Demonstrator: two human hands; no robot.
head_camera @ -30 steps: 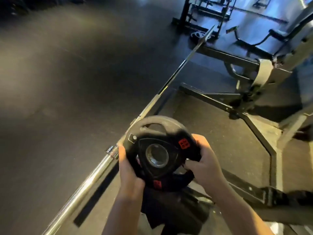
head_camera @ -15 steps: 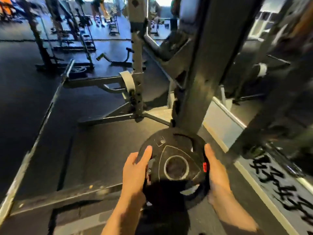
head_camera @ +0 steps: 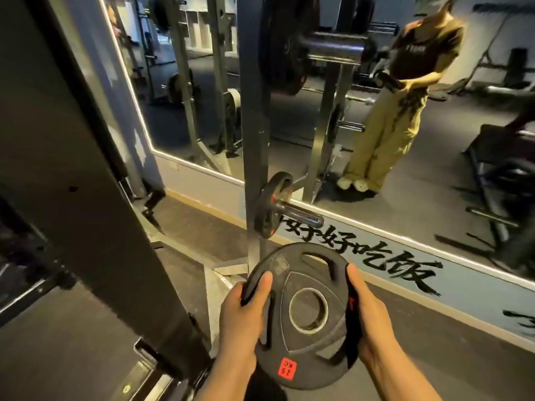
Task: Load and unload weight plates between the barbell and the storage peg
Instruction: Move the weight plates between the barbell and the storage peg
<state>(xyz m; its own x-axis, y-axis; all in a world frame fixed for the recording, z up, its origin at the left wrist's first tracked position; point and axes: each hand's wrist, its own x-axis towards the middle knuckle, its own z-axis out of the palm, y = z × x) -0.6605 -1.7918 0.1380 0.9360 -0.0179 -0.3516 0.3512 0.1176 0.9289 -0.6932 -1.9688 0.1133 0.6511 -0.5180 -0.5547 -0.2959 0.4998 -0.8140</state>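
Two hands were recorded on one weight plate (head_camera: 301,314) in the head view, the only view supplied. The left hand (head_camera: 243,316) was closed over the plate's left rim, thumb laid on the face and fingers hidden behind it. The right hand (head_camera: 366,322) was closed over the right rim in the same manner, its fingers also hidden. The plate was carried low and close to the body, face tilted up toward the camera, centre hole unobstructed.

The storage peg (head_camera: 301,217) was noted above and beyond the plate, slightly left of its centre, projecting from the rack upright (head_camera: 250,140) with its long axis running rightward and toward the viewer. One smaller plate (head_camera: 270,205) was already seated at the root of the peg, against the upright; the outer length of the peg was bare. The peg tip lay apart from the held plate, nearer its top edge.

It was judged that the plate must be raised and turned upright until the hole axis matched the peg axis, then slid leftward; neither hand was clearly nearer
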